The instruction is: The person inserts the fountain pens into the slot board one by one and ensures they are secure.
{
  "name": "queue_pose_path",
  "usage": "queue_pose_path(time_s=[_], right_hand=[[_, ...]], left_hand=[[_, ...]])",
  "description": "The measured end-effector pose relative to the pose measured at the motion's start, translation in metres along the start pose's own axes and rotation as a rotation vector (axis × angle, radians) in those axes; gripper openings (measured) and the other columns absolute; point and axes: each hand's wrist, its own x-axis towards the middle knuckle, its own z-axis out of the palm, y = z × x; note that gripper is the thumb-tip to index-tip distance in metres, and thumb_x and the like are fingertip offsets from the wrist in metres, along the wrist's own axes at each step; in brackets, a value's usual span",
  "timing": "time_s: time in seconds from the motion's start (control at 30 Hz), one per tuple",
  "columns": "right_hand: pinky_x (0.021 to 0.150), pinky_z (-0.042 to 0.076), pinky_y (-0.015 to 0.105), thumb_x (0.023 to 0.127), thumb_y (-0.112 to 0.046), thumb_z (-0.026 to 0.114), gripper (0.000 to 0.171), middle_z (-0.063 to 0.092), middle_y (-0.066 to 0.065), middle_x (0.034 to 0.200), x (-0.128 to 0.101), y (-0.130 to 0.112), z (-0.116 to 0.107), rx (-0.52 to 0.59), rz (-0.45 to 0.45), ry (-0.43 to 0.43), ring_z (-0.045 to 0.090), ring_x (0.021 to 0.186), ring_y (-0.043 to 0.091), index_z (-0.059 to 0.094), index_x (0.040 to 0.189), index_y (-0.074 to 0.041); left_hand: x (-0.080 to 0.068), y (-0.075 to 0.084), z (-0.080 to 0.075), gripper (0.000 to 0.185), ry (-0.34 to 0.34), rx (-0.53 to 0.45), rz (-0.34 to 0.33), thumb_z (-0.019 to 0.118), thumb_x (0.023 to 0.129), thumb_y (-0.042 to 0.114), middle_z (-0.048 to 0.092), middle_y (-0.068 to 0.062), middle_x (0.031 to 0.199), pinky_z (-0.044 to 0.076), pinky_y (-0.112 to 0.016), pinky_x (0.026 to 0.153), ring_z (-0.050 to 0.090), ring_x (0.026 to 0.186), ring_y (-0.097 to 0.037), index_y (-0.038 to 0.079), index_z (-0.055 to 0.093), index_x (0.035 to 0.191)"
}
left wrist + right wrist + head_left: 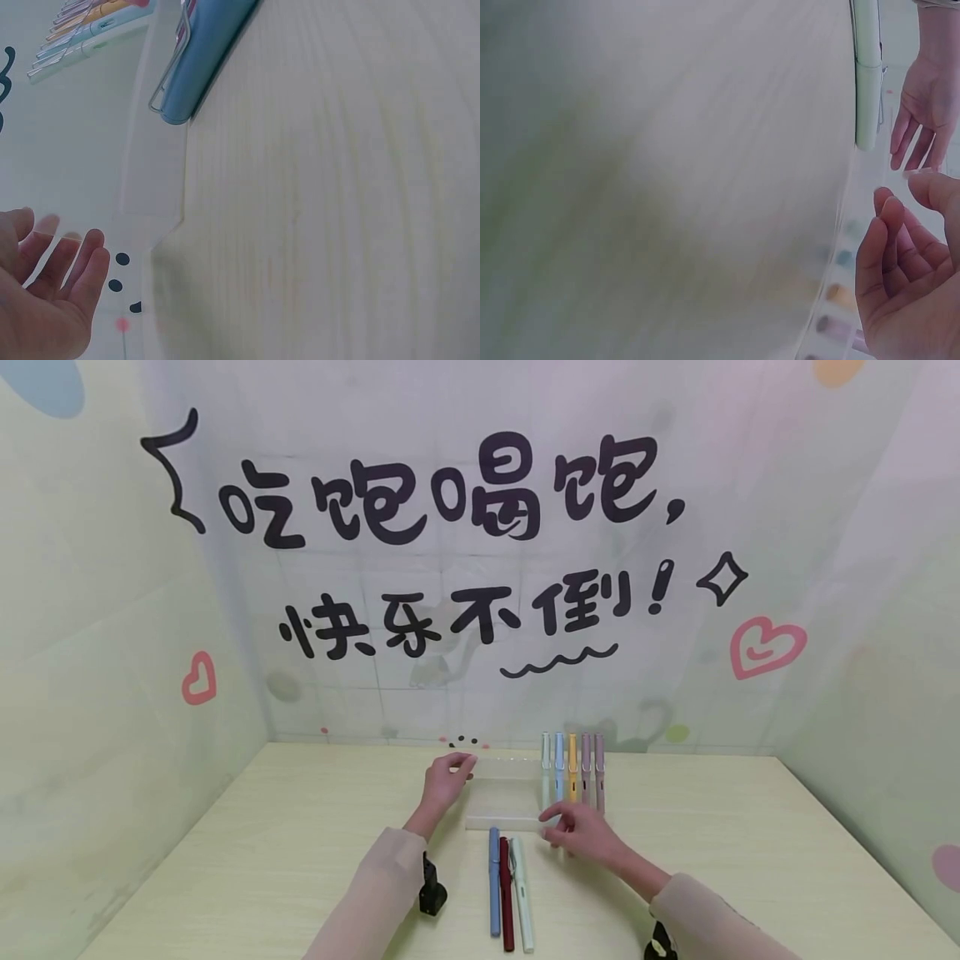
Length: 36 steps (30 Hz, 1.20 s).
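1. In the head view, a clear plastic box (504,795) is seen lying near the far edge of the desk (285,860), roughly midway between its left and right edges. The left hand (444,781) is placed at the box's far left corner, fingers together and lightly curled over the edge. The right hand (581,828) is placed at the near right corner, its fingertips set against the box's edge; whether the edge is pinched cannot be told here. Five pastel pens (572,767) are lined up side by side just beyond the right hand, toward the far edge. Three more pens, a blue pen (494,881), a dark red pen (506,893) and a pale green pen (522,893), are laid parallel just in front of the box, toward the near edge.

2. In the left wrist view, the left hand (45,300) is shown with fingers straight and slightly spread, beside the clear box (154,180); contact cannot be told. The blue pen (202,60) is seen close alongside the box.

3. In the right wrist view, the right hand (907,277) is shown with relaxed, loosely curved fingers held close together, nothing being gripped. The pale green pen (867,75) and the left hand (926,112) are seen beyond.
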Motion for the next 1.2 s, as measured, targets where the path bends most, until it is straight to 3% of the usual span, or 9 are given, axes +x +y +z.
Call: queue_pose_path(time_s=[0.77,1.2], right_hand=[[0.045,0.045,0.025,0.082,-0.018,0.062,0.032,0.055,-0.002,0.067,0.006,-0.019,0.018,-0.007,0.021,-0.18,0.051,0.048,0.012,0.055,0.107,0.001],[0.044,0.043,0.024,0.082,-0.026,0.063,0.045,0.053,-0.003,0.065,0.01,-0.021,0.028,-0.055,-0.006,-0.205,0.05,0.044,0.011,0.051,0.116,0.002]], left_hand=[[0.0,-0.001,0.0,0.027,0.004,0.026,0.013,0.054,0.089,0.02,0.061,-0.014,0.092,0.05,-0.033,0.068,0.062,0.079,-0.027,-0.003,0.062,0.101],[0.001,0.0,0.0,0.027,0.009,0.012,0.003,0.054,0.088,0.02,0.061,-0.013,0.091,0.05,-0.033,0.068,0.062,0.078,-0.026,-0.003,0.062,0.101]])
